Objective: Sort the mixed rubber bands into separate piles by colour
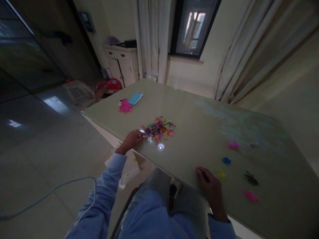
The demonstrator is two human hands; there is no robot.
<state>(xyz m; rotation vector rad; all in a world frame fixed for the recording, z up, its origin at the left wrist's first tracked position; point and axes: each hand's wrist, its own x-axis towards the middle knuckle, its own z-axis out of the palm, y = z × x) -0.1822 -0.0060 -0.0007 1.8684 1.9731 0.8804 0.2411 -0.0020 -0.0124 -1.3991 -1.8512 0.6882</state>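
Left hand (133,138) at the heap (159,129), right hand (208,182) near the edge

Taking twelve as straight ahead of us, the heap of thin, mixed-colour pieces lies at twelve on the table (191,132). Our left hand meets its eight o'clock side; whether it pinches a piece, we cannot tell. At two, our right hand rests with its fingers curled, and we cannot tell if anything sits inside.

On a clock centred on that right hand, a yellow bunch (220,174) lies just beside it at two, a blue bunch (226,161) at half past one, a black bunch (251,179) at three, a pink bunch (251,196) toward four and a second pink bunch (233,144) farther out, past one. Such gaps probably keep colours from mingling; the heap seems placed for easy left-hand reach.

A greyish bit (254,145) at twelve from the black bunch is too faint to name. Pieces in the heap overlap and blur, glare spots (160,147) whiten the surface nearby, and the frame cuts off the table's near right part.
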